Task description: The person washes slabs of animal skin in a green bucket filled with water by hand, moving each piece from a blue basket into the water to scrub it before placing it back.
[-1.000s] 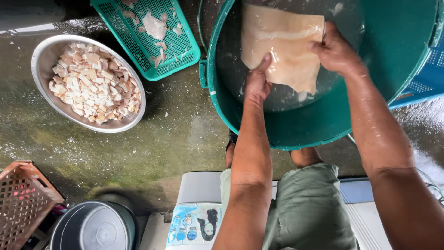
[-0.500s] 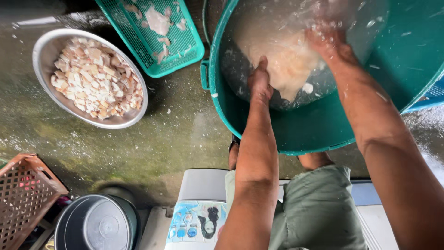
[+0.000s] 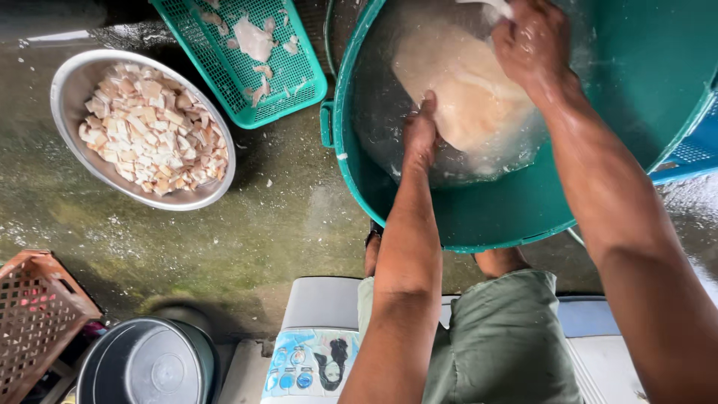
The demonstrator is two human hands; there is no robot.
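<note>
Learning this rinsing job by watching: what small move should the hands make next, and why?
Probably dunk it again: the right hand lifts one end of the pale sheet from the water in the green tub, while the left hand pins its lower edge.

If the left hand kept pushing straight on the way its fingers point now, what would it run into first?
The left hand points up the picture into the green tub. It already touches the pale sheet in the water, so that comes first; beyond lies the tub's far wall, though depth is hard to judge.

Green tub (image 3: 479, 217), pale cream slab (image 3: 467, 93), green mesh basket (image 3: 232, 82), silvery bowl (image 3: 112, 176) of pinkish-white pieces (image 3: 153, 135), brown lattice crate (image 3: 34, 318), olive shorts (image 3: 501, 344).
</note>
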